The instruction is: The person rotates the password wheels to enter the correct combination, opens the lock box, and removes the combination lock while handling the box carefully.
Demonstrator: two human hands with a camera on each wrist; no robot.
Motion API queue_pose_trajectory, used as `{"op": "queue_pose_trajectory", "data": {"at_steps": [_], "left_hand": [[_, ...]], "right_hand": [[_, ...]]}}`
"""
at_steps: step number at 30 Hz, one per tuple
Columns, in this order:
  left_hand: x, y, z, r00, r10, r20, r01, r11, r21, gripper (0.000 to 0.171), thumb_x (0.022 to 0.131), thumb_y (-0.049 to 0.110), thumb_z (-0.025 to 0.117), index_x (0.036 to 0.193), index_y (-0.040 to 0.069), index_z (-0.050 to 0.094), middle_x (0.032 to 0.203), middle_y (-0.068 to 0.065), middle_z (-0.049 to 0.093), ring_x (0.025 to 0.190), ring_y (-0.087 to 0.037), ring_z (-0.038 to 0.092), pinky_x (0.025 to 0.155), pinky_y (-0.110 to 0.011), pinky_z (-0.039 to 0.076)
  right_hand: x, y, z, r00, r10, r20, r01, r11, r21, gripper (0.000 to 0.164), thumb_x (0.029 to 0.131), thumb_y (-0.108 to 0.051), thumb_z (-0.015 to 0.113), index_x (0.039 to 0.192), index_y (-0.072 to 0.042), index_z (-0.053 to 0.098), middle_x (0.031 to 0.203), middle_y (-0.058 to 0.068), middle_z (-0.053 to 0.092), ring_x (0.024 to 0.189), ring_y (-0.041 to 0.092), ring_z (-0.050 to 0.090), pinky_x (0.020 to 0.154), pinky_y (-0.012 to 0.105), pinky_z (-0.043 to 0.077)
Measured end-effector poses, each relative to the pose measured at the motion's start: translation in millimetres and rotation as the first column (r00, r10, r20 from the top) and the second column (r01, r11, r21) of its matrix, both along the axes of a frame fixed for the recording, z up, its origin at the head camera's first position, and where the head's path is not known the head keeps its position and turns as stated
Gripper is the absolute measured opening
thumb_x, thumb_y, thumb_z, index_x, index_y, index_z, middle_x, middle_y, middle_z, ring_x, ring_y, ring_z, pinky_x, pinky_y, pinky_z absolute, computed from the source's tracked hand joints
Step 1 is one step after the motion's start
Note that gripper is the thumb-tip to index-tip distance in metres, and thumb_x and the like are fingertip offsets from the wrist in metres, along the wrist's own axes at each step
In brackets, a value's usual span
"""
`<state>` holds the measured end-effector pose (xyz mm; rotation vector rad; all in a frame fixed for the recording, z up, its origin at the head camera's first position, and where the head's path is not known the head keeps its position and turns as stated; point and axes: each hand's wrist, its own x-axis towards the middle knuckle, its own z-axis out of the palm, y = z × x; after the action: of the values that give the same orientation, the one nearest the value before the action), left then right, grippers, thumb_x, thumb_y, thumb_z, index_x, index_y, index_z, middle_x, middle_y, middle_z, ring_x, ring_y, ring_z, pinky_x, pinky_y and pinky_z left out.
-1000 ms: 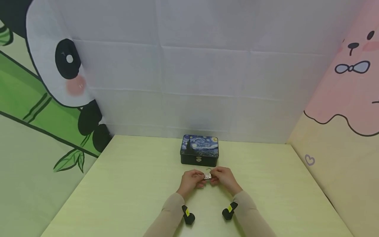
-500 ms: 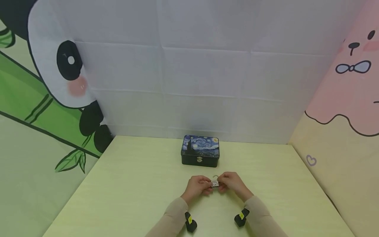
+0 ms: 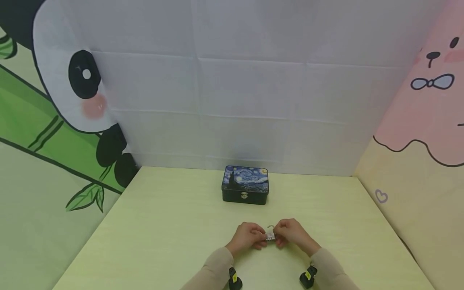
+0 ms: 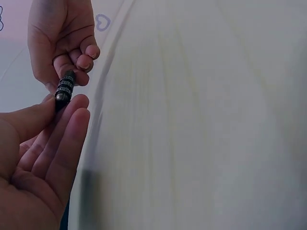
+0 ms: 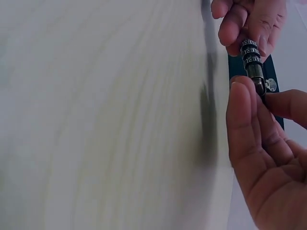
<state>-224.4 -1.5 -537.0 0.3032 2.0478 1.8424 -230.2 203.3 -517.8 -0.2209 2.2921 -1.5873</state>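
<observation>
A small silver combination padlock point(image 3: 270, 236) is held between both hands above the table, its curved shackle sticking up in the head view. My left hand point(image 3: 247, 237) pinches one end of it between thumb and fingers. From the other side, my right hand point(image 3: 294, 233) pinches the opposite end. Dark number dials on the padlock point(image 5: 251, 53) face the right wrist camera. The left wrist view also shows the dials on the padlock point(image 4: 64, 87), with the fingertips of both hands covering its ends.
Farther back on the pale table point(image 3: 163, 217) stands a closed dark tin box point(image 3: 245, 185) with a starry night picture on its lid and a metal clasp in front. A white sheet hangs behind, and printed cloths flank both sides.
Both hands have drawn the padlock nearer to me and a little to the right, away from the tin box. Each keeps its hold on the padlock.
</observation>
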Motion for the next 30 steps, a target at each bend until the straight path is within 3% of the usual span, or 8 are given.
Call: {"op": "queue_pose_trajectory", "data": {"at_steps": [14, 23, 30], "left_hand": [[19.9, 9, 3.8, 0.998, -0.049, 0.045, 0.052, 0.995, -0.081, 0.003, 0.087, -0.004, 0.072, 0.086, -0.001, 0.071, 0.074, -0.014, 0.072, 0.063, -0.022, 0.071, 0.052, -0.026, 0.060], [32.2, 12, 8.5, 0.989, -0.109, 0.096, 0.119, 0.988, -0.100, 0.005, 0.085, -0.006, 0.073, 0.085, -0.002, 0.070, 0.072, -0.017, 0.072, 0.065, -0.025, 0.072, 0.051, -0.027, 0.060], [40.6, 11, 12.9, 0.975, -0.177, 0.132, 0.193, 0.974, -0.122, 0.007, 0.084, -0.005, 0.074, 0.080, 0.000, 0.071, 0.070, -0.016, 0.071, 0.060, -0.018, 0.070, 0.048, -0.024, 0.058]], "right_hand": [[23.3, 11, 3.3, 0.995, 0.097, 0.036, -0.097, 0.995, -0.003, 0.013, 0.092, -0.004, 0.059, 0.083, 0.004, 0.062, 0.067, 0.007, 0.065, 0.055, 0.014, 0.063, 0.053, 0.028, 0.060], [35.9, 18, 4.0, 0.981, 0.181, 0.073, -0.180, 0.983, -0.030, 0.014, 0.092, -0.002, 0.059, 0.079, 0.002, 0.061, 0.067, 0.008, 0.065, 0.055, 0.014, 0.063, 0.051, 0.026, 0.059], [46.0, 21, 3.8, 0.962, 0.251, 0.110, -0.245, 0.967, -0.064, 0.013, 0.090, -0.003, 0.060, 0.077, -0.001, 0.060, 0.066, 0.008, 0.065, 0.053, 0.012, 0.062, 0.050, 0.021, 0.056]]}}
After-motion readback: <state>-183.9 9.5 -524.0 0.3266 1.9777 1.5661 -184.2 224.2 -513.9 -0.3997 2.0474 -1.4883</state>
